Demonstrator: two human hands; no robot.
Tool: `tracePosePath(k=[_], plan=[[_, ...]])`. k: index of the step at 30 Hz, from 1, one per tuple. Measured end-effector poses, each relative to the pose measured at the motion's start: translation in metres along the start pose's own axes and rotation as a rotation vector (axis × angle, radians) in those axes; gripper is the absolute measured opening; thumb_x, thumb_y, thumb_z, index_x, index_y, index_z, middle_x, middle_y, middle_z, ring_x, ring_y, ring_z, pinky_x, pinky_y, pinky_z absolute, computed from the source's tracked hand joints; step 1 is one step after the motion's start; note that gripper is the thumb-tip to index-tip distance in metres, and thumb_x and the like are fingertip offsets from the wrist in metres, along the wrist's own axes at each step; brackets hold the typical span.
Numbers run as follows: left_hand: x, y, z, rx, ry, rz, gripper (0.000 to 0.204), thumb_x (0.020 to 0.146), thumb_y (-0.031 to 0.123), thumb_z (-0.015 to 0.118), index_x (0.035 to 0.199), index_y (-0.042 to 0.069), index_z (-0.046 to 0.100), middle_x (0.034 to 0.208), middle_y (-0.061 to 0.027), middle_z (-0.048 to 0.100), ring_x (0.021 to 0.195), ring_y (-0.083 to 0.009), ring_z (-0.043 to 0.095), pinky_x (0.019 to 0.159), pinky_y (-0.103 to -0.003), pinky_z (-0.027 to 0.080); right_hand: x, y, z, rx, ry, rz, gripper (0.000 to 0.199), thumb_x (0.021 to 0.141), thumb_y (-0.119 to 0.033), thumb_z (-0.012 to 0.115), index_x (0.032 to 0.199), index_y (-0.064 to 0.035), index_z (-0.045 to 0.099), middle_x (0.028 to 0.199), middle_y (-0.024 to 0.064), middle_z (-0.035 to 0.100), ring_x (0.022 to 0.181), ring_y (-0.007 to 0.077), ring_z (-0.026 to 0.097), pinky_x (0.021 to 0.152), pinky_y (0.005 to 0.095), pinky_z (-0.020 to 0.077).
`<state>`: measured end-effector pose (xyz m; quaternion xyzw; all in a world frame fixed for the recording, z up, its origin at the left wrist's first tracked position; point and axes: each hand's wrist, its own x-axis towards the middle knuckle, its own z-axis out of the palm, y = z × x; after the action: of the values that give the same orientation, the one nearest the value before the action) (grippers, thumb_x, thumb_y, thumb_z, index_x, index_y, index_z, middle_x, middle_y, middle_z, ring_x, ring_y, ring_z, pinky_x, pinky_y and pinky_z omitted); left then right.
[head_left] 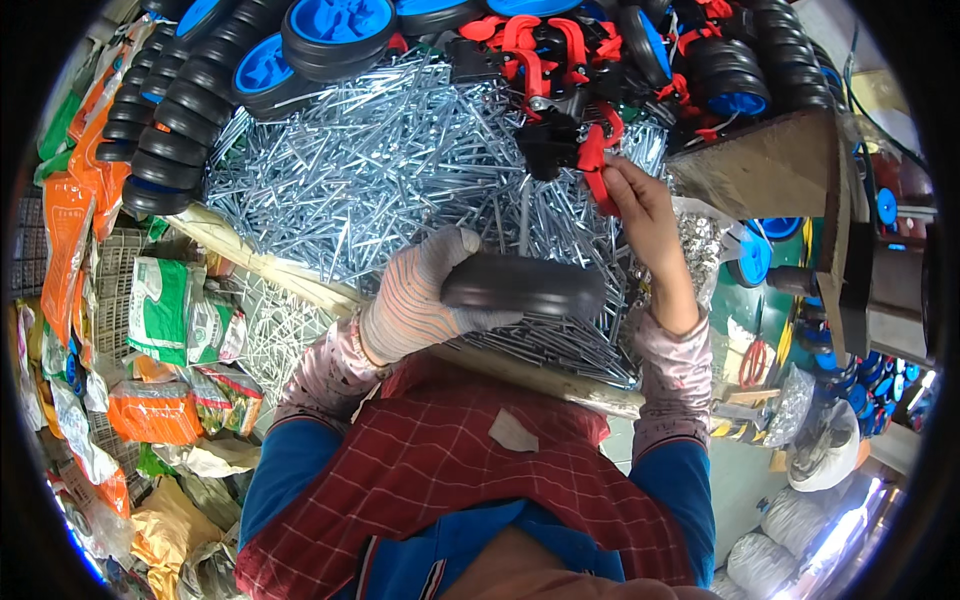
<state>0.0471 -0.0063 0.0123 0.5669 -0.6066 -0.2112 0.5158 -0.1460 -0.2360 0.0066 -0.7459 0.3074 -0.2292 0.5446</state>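
Observation:
My gloved left hand (418,295) is closed around a black wheel (525,285), seen edge-on, over a wide pile of metal pins (350,160). The glove is white with thin stripes. Bare and higher up on the right, my right hand (643,205) pinches the red lever (597,175) of a black and red caster bracket (550,143). The bracket lies at the edge of a heap of similar brackets, above the pins. Wheel and bracket are apart.
Black wheels with blue hubs (338,35) are stacked along the back and left. A wooden edge (260,262) borders the pins. To the right stand a brown board (765,165) and a bag of small metal parts (695,245). Colourful plastic packaging (160,310) lies at left.

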Motion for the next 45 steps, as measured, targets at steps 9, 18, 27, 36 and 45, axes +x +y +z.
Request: tracePosePath(k=[9, 18, 27, 36, 45], plan=[[0.001, 0.0, 0.014, -0.186, -0.003, 0.124, 0.087, 0.055, 0.016, 0.098, 0.125, 0.01, 0.046, 0.097, -0.012, 0.067, 0.088, -0.0239, 0.069, 0.074, -0.036, 0.059, -0.056, -0.029, 0.0, 0.116, -0.039, 0.034, 0.028, 0.102, -0.017, 0.056, 0.124, -0.0003, 0.064, 0.071, 0.0009, 0.06, 0.058, 0.0049, 0.051, 0.054, 0.0209, 0.0431], [0.021, -0.002, -0.007, -0.461, 0.057, -0.079, 0.065, 0.064, 0.019, 0.087, 0.116, 0.004, 0.052, 0.109, -0.0098, 0.065, 0.095, -0.0223, 0.066, 0.083, -0.036, 0.055, -0.052, -0.046, 0.007, -0.253, -0.159, -0.347, 0.03, 0.099, -0.01, 0.057, 0.125, 0.0031, 0.061, 0.092, 0.0202, 0.067, 0.076, 0.0333, 0.066, 0.072, 0.0377, 0.0533], [0.017, -0.036, -0.021, 0.033, -0.106, 0.407, 0.031, 0.06, 0.016, 0.078, 0.084, 0.008, 0.059, 0.083, -0.0081, 0.058, 0.07, -0.0265, 0.062, 0.057, -0.039, 0.052, 0.114, 0.012, -0.037, -0.62, 0.634, -0.456, 0.037, 0.086, -0.013, 0.071, 0.121, -0.0032, 0.06, 0.104, 0.0152, 0.066, 0.09, 0.0333, 0.064, 0.082, 0.0413, 0.0503], [-0.02, -0.031, -0.021, -0.118, -0.353, 0.009, 0.038, 0.08, 0.035, 0.068, 0.098, 0.001, 0.067, 0.108, -0.0163, 0.068, 0.097, -0.0316, 0.068, 0.083, -0.041, 0.054, 0.054, -0.03, -0.031, -0.273, 0.574, -0.455, 0.078, 0.079, 0.005, 0.072, 0.147, -0.0121, 0.038, 0.131, 0.0161, 0.058, 0.125, 0.0315, 0.055, 0.097, 0.0376, 0.0503], [-0.067, -0.013, 0.005, -0.587, -0.756, -0.173, 0.066, 0.085, 0.047, 0.06, 0.127, -0.004, 0.061, 0.139, -0.0245, 0.052, 0.132, -0.0369, 0.048, 0.111, -0.049, 0.034, -0.171, -0.003, 0.017, 0.533, 0.202, 0.149, 0.084, 0.077, 0.022, 0.063, 0.147, -0.0103, 0.029, 0.135, 0.0133, 0.051, 0.121, 0.0222, 0.054, 0.095, 0.0336, 0.0494]])
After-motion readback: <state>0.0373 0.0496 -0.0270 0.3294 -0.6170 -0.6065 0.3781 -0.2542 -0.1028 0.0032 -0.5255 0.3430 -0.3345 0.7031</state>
